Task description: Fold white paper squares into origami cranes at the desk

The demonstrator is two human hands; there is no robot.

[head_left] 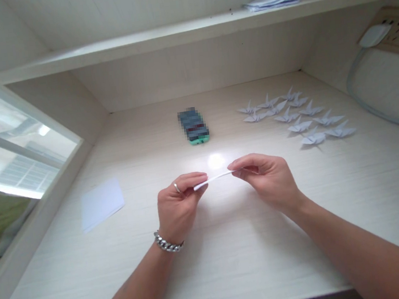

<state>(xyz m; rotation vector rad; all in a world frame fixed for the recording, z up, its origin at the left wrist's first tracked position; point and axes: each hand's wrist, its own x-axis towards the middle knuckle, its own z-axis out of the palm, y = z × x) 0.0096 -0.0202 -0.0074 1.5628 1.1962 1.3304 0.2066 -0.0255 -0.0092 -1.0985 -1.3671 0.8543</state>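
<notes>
A folded piece of white paper (218, 176) is held edge-on above the desk, so it shows as a thin strip. My left hand (180, 203) pinches its left end between thumb and fingers; a ring and a chain bracelet are on this hand and wrist. My right hand (266, 173) pinches the right end the same way. How the paper is folded cannot be made out from this angle. Beyond the right hand stand several white paper cranes (300, 126), grouped at the desk's back right.
A phone (193, 126), blurred out, lies behind the hands. A stack of white paper sheets (102, 204) lies at the left. More papers (273, 1) rest on the shelf (135, 44) above. A plugged-in charger (374, 36) trails a cable (372, 109) down the right side.
</notes>
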